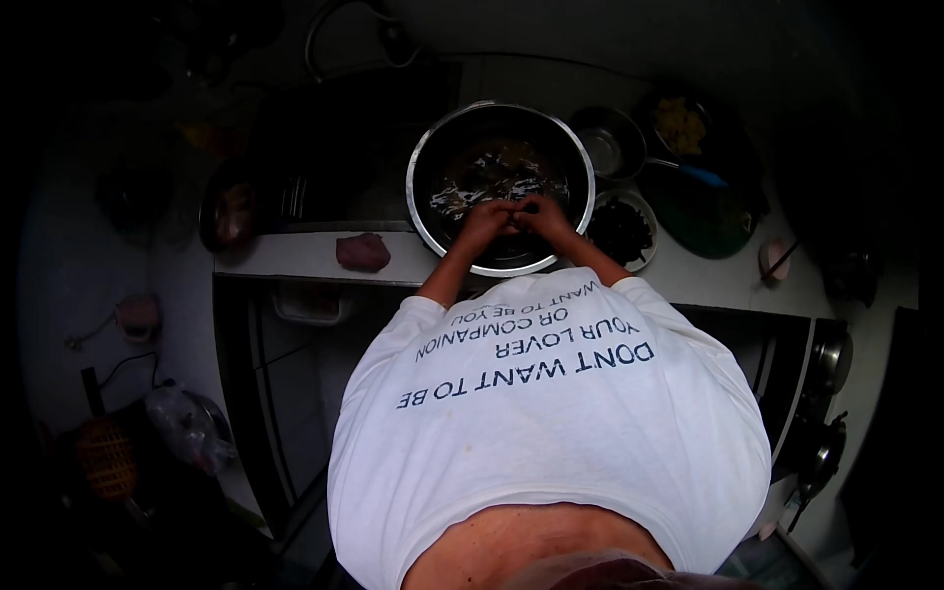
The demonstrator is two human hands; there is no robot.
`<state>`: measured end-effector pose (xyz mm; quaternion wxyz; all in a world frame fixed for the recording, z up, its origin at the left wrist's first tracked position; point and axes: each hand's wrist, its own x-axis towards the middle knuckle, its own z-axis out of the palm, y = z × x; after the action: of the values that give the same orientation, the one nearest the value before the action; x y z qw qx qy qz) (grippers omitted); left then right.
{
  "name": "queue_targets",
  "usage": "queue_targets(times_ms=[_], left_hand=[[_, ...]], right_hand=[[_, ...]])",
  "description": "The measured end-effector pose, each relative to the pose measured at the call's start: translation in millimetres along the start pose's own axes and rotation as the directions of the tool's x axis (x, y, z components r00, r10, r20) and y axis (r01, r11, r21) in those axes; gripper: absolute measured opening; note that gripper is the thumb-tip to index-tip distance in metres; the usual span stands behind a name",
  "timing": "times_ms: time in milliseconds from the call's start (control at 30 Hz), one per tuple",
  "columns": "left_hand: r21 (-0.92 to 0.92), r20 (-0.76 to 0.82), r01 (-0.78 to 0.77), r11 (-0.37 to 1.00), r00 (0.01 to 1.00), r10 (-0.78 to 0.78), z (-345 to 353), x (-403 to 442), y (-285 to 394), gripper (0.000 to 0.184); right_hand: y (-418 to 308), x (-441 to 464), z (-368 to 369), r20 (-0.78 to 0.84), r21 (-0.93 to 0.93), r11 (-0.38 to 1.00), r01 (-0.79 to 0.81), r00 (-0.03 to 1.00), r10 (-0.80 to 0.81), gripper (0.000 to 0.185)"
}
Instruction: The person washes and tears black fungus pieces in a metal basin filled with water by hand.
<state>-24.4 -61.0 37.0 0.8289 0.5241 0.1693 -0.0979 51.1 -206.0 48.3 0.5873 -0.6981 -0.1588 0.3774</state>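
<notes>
A large round metal basin (421,211) holds water that glints with light. My left hand (488,222) and my right hand (543,216) are inside its near side, fingertips together. Both hands are closed in a pinch; whatever sits between the fingers is too small and dark to name. Just right of the basin, a white plate (649,258) carries a heap of dark, nearly black pieces (619,230).
A reddish lump (363,253) lies on the counter's left edge. Behind the plate are a metal pan (602,147) with a blue handle, a dish of yellow chunks (678,126) and a dark green round board (710,221). A faucet (313,44) stands behind.
</notes>
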Motion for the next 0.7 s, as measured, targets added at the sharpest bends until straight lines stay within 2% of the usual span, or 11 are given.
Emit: queue_targets(times_ms=[133, 233, 367, 467, 533, 633, 700], left_hand=[[-0.009, -0.042, -0.030, 1.000, 0.999, 0.030, 1.5, 0.8, 1.5, 0.034], [-0.072, -0.068, -0.032, 0.997, 0.997, 0.027, 3.4, -0.9, 5.0, 0.036], [-0.113, -0.055, -0.040, 0.993, 0.998, 0.034, 2.8, 2.6, 2.2, 0.037], [-0.029, 0.010, -0.062, 0.998, 0.998, 0.062, -0.4, 1.7, 2.2, 0.036], [-0.020, -0.002, -0.077, 0.997, 0.997, 0.077, -0.9, 1.3, 2.6, 0.033], [0.038, 0.000, -0.103, 0.994, 0.995, 0.103, -4.2, 2.2, 2.9, 0.030], [0.073, -0.002, -0.110, 0.991, 0.994, 0.111, -4.8, 2.4, 3.5, 0.028]], right_hand=[[5.5, 0.8, -0.7, -0.051, -0.110, 0.994, 0.007, 0.999, -0.013, 0.009], [7.2, 4.0, -3.0, -0.035, 0.000, 0.999, 0.053, 0.998, -0.053, 0.008], [2.9, 3.4, -2.7, -0.124, -0.035, 0.999, -0.006, 0.992, 0.002, 0.009], [3.5, 3.4, -2.8, -0.121, -0.069, 0.998, 0.013, 0.992, -0.022, 0.008], [4.3, 3.1, -1.6, -0.114, -0.060, 0.997, 0.044, 0.992, -0.050, 0.005], [1.2, 1.0, -0.3, -0.066, 0.015, 0.999, 0.052, 0.997, -0.051, 0.013], [2.3, 0.2, -0.5, -0.032, -0.017, 0.999, 0.047, 0.998, -0.048, 0.018]])
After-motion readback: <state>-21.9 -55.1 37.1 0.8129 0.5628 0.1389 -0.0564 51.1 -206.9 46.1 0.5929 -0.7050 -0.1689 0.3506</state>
